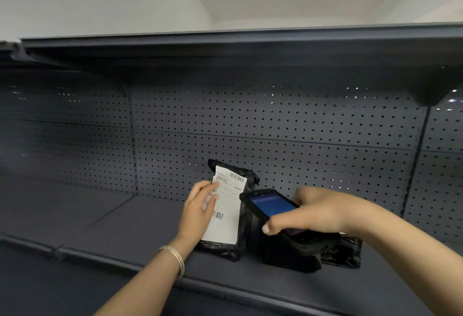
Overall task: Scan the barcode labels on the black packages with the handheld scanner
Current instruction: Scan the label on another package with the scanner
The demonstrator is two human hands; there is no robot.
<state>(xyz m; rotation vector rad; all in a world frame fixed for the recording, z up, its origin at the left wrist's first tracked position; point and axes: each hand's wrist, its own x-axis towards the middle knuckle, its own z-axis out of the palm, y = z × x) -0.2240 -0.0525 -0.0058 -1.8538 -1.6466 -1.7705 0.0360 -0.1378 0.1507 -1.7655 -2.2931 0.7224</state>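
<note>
Seemingly mid-scan, the head view shows a person facing a dark shelf [140,230] with a pegboard back wall [275,120]. A black package [244,218] stands upright on the shelf, leaning slightly back, and a white label [225,215] covers most of its front. One barcode [236,178] sits near the label's top right and a second barcode [217,215] sits lower, toward the left edge.

The left hand [200,213] rests against the package's left edge, its fingers [210,188] lying flat over the label's left side; they steady the package and are not clenched around it. A bangle [175,258] circles that wrist. The lower barcode lies just beside the fingers and the upper one is clear of them.

The right hand [318,211] grips a scanner [270,205] firmly, thumb along the near edge. Its blue screen faces up and its front end points at the package, almost touching the right edge. A second black package [343,249] stands behind and below the scanner, mostly hidden.

To scan well, the scanner probably needs to draw back a little and aim squarely at one barcode, while the left hand holds the label flat and keeps the fingers off the bars.
</note>
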